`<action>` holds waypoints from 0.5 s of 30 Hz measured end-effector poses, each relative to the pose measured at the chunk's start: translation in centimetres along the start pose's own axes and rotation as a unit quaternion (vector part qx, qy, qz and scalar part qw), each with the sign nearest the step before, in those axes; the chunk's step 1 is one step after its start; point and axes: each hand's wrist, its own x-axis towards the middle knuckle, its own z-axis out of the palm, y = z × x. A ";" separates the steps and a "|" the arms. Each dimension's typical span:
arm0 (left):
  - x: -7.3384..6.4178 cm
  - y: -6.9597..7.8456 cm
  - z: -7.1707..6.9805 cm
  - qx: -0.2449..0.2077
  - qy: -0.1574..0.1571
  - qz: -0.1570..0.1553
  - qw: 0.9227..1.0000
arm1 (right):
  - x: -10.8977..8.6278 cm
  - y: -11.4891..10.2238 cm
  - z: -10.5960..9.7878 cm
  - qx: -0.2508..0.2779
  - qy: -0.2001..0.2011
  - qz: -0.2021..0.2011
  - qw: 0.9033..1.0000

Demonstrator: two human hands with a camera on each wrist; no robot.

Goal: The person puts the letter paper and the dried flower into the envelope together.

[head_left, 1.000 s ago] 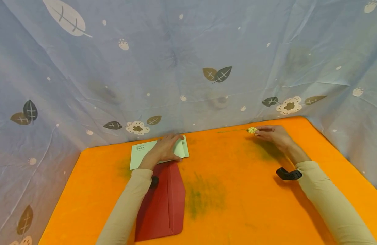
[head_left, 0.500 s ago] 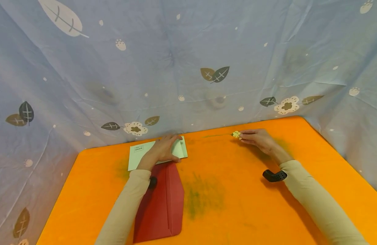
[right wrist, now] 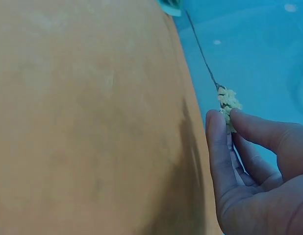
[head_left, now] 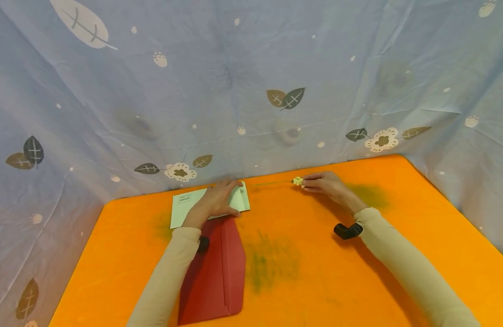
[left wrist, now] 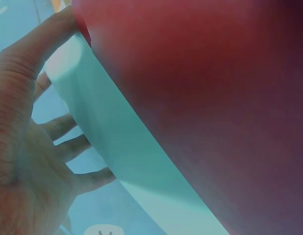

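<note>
In the head view, a pale green envelope (head_left: 179, 212) lies near the table's back edge, its open end facing right. My left hand (head_left: 215, 200) spans it, thumb on the near edge and fingers at the far edge; the left wrist view shows the thumb (left wrist: 53, 39) against the envelope (left wrist: 112, 127). My right hand (head_left: 327, 185) pinches a small yellow flower (head_left: 298, 181) by its head between thumb and fingertips. Its thin stem (head_left: 272, 183) points left, the tip close to the envelope's open end. The right wrist view shows the flower head (right wrist: 229, 100) clearly.
A larger red envelope (head_left: 212, 277) lies in front of the green one, partly under my left forearm. The orange table (head_left: 317, 272) has greenish stains. A blue patterned cloth (head_left: 235, 91) hangs along the back and sides.
My right hand has moved left across the table with the flower, bringing the stem near the green envelope. My left hand and both envelopes stay in place.
</note>
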 end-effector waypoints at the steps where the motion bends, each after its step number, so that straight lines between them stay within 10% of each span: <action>1: 0.0 0.0 0.0 0.000 0.000 -0.001 1.000 | 0.1 0.0 0.1 -0.001 -0.001 -0.002 1.000; 15: -0.1 0.0 -0.1 0.005 0.006 0.008 1.000 | 0.9 -0.3 3.4 -0.051 -0.011 0.006 0.999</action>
